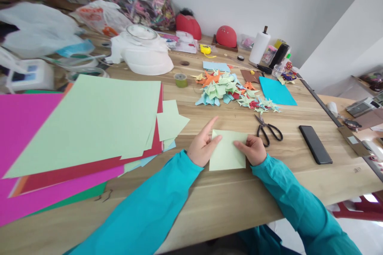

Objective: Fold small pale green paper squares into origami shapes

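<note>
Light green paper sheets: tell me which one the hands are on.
The small sheet between the left hand and right hand, beside the scissors. The big sheet tops the coloured stack, untouched.

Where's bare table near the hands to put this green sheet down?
Bare wood lies between the light green sheet and the origami pile, around the phone, and along the table's near edge. The paper stacks crowd the left; clutter fills the back.

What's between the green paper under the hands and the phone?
Scissors, flat on the table, in the head view. Otherwise bare wood between paper and phone.
</note>
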A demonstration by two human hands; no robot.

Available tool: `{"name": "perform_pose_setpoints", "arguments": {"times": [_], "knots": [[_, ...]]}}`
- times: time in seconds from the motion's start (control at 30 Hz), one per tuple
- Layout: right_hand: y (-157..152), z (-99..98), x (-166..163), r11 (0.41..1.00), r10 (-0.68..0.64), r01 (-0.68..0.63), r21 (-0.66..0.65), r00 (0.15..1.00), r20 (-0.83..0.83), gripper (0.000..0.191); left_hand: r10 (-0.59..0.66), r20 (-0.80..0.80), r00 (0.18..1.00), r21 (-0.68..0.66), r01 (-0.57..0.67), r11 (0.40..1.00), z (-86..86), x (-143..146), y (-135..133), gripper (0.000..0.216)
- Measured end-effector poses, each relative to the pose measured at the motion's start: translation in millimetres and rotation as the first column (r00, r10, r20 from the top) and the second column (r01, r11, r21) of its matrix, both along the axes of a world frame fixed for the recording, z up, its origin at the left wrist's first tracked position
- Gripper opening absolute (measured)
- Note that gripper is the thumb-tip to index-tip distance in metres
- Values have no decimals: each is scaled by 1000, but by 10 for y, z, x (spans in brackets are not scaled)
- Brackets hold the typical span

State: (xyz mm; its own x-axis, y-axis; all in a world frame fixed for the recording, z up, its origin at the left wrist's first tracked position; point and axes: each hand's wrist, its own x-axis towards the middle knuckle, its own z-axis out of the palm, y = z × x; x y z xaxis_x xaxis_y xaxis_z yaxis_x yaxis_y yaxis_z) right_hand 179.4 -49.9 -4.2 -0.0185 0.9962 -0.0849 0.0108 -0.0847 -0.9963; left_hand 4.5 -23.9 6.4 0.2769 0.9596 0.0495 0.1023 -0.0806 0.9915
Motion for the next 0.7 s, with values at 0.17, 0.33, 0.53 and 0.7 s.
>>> {"name": "perform_pose_setpoints", "arguments": {"times": [0.17, 0.33, 0.53, 0.7], "knots": [[55, -23, 72, 991, -123, 122, 62, 992, 20, 33, -102, -29, 994, 111, 105, 988, 43, -82, 32, 47], [87, -24, 107, 990, -119, 115, 76, 992, 50, 35, -278, -48, 959, 176, 282, 943, 40, -78, 10, 40], [53, 21, 62, 993, -94, 91, 69, 995, 44, 33, -194, -91, 977, 253, 211, 944, 8, -23, -10, 15], [22, 117, 62, 982, -123, 114, 151, 991, 49, 64, -119, -23, 993, 207, 121, 971, 64, -24, 11, 9]]}}
